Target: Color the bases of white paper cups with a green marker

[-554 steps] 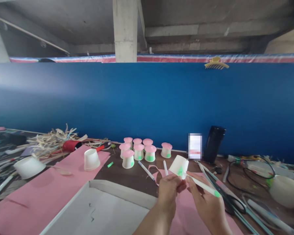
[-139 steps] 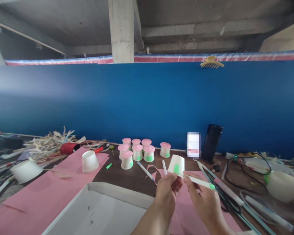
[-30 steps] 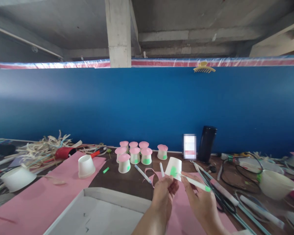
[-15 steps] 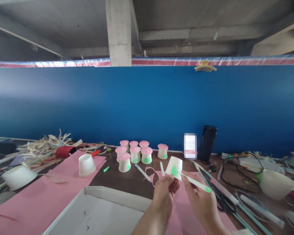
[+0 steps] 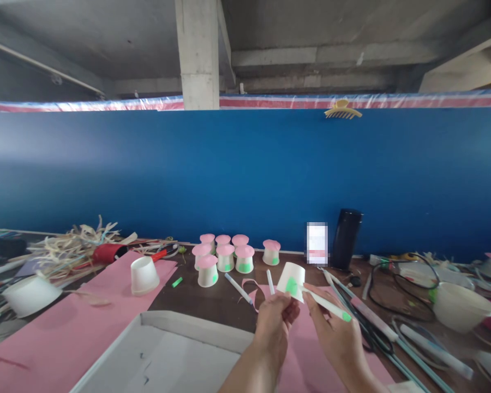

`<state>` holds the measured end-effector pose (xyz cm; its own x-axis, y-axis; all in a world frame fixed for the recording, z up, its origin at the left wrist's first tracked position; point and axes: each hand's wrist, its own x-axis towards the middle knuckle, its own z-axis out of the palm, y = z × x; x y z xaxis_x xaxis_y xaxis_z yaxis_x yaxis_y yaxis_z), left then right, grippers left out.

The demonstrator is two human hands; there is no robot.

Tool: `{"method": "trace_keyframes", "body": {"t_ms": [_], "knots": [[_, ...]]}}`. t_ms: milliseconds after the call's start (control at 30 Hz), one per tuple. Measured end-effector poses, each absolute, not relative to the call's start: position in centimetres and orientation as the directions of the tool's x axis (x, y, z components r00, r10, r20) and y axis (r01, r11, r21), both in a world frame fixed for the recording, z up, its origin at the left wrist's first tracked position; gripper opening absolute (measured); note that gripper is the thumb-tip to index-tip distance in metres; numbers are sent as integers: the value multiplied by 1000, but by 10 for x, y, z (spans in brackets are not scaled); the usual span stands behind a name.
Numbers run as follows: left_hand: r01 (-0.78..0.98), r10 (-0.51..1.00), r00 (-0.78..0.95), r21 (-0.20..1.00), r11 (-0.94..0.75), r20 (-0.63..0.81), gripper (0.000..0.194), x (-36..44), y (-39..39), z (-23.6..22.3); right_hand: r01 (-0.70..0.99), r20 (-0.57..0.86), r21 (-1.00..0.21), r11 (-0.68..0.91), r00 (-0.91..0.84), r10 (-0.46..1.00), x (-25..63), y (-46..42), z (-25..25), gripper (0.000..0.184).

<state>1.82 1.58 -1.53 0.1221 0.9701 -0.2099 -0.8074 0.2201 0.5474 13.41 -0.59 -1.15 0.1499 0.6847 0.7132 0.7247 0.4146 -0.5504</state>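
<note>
My left hand (image 5: 276, 316) grips a white paper cup (image 5: 291, 273) near its lower edge, tilted above the pink paper. A green patch of colour (image 5: 292, 286) shows on the cup's side. Pinched in my right hand (image 5: 333, 327) is a white felt-tip marker (image 5: 325, 303) with a green end; its tip meets the cup at the green patch. Left of my hands stand several upturned cups with pink paper tops (image 5: 208, 272), some with green patches on their sides. A small green marker cap (image 5: 177, 282) lies on the dark table.
A shallow white box (image 5: 155, 317) lies in front. Two markers (image 5: 238, 288) rest beyond my left hand. To the left are pink paper (image 5: 57, 338), white cups (image 5: 144, 275) and paper strips (image 5: 85, 240). Scissors, cables and a white tub (image 5: 462, 307) crowd the right; a black cylinder (image 5: 347, 240) stands behind.
The marker tip has shifted slightly on the cup, and the green patch looks a little different in shape. Both hands stay in nearly the same place.
</note>
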Motion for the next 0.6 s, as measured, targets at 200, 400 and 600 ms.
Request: {"method": "trace_keyframes", "body": {"t_ms": [200, 400, 600], "knots": [[-804, 972, 124, 554, 215, -198, 3, 18, 16, -17, 749, 658, -562, 352, 146, 739, 134, -8, -10, 37], [-805, 968, 123, 549, 227, -221, 7, 19, 18, -18, 737, 689, -557, 382, 154, 708, 133, -7, -11, 36], [-802, 969, 114, 555, 220, -219, 6, 19, 17, -16, 742, 665, -563, 363, 147, 732, 133, -8, -9, 38]]}}
